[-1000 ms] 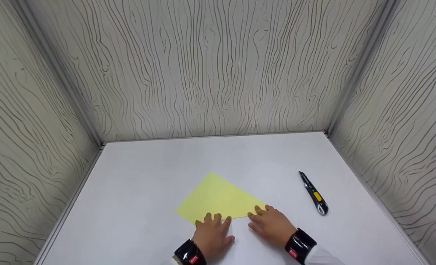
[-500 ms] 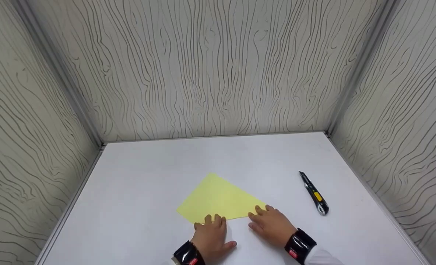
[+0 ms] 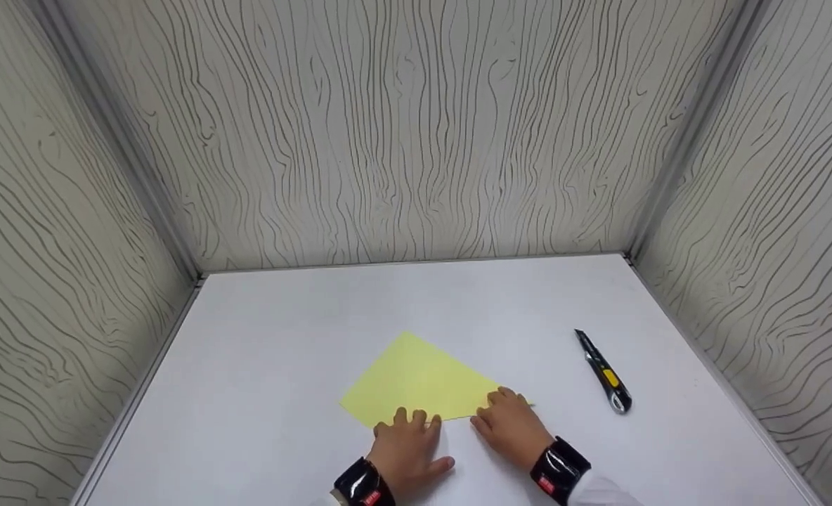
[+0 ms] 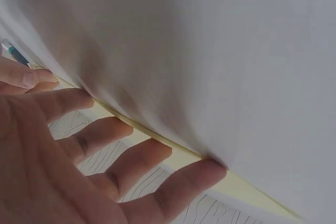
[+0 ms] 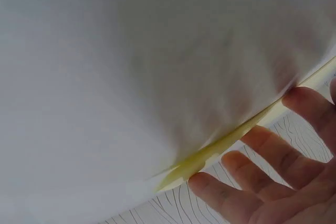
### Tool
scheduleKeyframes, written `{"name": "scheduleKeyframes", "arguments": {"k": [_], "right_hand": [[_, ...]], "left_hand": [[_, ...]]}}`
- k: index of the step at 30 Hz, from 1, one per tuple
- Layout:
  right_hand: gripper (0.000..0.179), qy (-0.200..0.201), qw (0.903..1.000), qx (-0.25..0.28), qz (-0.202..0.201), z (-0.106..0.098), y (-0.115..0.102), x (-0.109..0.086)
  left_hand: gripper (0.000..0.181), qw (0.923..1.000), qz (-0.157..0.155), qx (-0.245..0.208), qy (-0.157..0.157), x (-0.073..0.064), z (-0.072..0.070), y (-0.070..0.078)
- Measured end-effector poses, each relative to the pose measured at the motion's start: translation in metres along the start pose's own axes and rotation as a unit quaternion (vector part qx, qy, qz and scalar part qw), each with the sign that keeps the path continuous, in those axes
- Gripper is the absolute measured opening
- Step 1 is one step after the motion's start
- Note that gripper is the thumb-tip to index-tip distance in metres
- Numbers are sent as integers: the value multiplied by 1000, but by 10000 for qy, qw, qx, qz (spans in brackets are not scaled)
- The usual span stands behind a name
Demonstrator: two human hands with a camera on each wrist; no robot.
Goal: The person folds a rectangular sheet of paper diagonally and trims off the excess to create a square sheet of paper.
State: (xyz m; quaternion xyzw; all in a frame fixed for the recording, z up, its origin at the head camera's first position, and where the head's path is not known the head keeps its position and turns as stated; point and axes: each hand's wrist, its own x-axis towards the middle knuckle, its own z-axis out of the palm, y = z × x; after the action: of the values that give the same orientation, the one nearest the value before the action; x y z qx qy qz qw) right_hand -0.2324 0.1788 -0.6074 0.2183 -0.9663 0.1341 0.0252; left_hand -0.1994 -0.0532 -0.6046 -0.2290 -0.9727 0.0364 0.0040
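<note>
Two hands point(image 3: 407, 453) point(image 3: 513, 430), fingers spread, seemingly press yellow paper point(image 3: 423, 379).

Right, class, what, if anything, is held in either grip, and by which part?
Nothing is held: the left grip and right grip just press on the yellow paper along its near edge.
</note>
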Motion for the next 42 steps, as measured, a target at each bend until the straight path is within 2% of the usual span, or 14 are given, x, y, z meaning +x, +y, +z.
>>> {"name": "scheduleKeyframes", "arguments": {"k": [4, 11, 15, 20, 24, 29, 32, 36, 39, 42], "right_hand": [[25, 204, 9994, 257, 146, 1, -3, 8], [19, 277, 9993, -254, 75, 5, -4, 17], [35, 18, 9996, -2, 269, 1, -7, 17], [54, -209, 9979, 254, 552, -1, -7, 18], [46, 11, 9985, 162, 528, 0, -9, 22], [40, 263, 9981, -153, 534, 10, -7, 29], [42, 324, 9976, -370, 494, 15, -7, 31], [42, 469, 9967, -523, 411, 16, -9, 31], [42, 532, 9964, -568, 347, 15, -13, 28], [43, 523, 9961, -639, 318, 15, -15, 26]], "left_hand": [[78, 9999, -29, -67, -71, 2, -3, 0], [83, 9998, 2, -145, -111, 5, -6, 0], [78, 9998, 53, -177, -83, 9, -4, -2], [72, 9993, 273, -256, 63, 14, -6, -9], [62, 9983, 343, -416, 221, 14, -9, -12], [50, 9974, 75, -473, 539, 15, -7, -7], [45, 9978, -187, -254, 586, 18, -5, -1], [44, 9965, -373, 546, 521, 26, -3, 3], [44, 9903, -374, 1265, 431, 31, -1, 3], [46, 9827, -334, 1799, 302, 36, 2, 4]]}}
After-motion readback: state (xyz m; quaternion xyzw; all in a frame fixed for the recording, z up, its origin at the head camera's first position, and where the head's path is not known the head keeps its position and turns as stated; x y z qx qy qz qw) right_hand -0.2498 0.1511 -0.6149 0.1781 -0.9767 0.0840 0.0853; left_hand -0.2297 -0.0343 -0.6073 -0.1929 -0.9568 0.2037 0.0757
